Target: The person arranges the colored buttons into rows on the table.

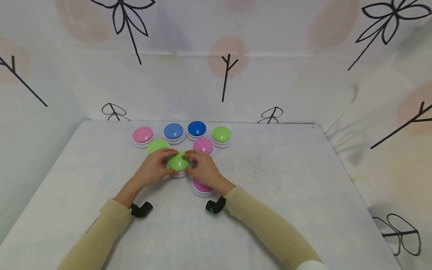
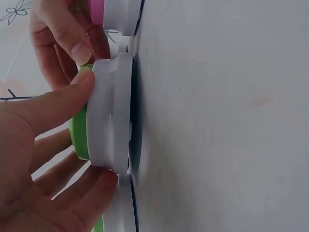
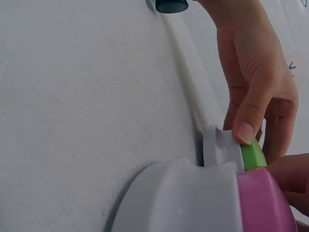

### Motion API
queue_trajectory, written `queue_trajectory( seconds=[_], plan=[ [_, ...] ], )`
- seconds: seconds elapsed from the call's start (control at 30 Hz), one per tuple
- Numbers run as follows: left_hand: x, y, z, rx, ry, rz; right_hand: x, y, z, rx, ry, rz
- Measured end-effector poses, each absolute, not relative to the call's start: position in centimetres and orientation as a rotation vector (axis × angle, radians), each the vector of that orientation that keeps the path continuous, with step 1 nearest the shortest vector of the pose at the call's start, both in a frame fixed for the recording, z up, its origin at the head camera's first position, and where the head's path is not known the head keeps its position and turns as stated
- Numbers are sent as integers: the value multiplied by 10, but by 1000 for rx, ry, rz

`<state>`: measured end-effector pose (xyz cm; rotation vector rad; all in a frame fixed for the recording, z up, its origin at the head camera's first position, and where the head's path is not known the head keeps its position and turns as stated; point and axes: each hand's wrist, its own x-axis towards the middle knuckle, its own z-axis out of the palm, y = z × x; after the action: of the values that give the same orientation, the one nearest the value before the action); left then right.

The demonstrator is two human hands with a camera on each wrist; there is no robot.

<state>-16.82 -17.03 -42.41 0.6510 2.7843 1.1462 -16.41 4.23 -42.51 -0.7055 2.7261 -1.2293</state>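
A green dome push button (image 1: pixel 179 162) on a white round base sits between both hands in the head view. My left hand (image 1: pixel 156 167) grips its left side, with the thumb on the near edge and fingers toward the far edge. From the right, my right hand (image 1: pixel 206 170) pinches the same button between thumb and fingers. Seen side-on in the left wrist view, the base (image 2: pixel 108 111) has a dark shadow along its underside. Partly hidden under my right hand is a pink button (image 1: pixel 201 187). Another green button (image 1: pixel 157 145) lies just beyond my left hand.
A second pink button (image 1: pixel 203 145) lies close behind my right hand. Farther back stand a pink button (image 1: pixel 143 134), a light blue one (image 1: pixel 173 131), a dark blue one (image 1: pixel 197 129) and a green one (image 1: pixel 221 134). The white table (image 1: pixel 276 180) meets patterned cloth walls.
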Motion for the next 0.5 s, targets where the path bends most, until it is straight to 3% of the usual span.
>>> queue_trajectory(
  seconds=[0.5],
  plan=[
    [-144, -186, -418, 618, 2698, 1301, -157, 41, -406, -813, 2731, -902]
  ],
)
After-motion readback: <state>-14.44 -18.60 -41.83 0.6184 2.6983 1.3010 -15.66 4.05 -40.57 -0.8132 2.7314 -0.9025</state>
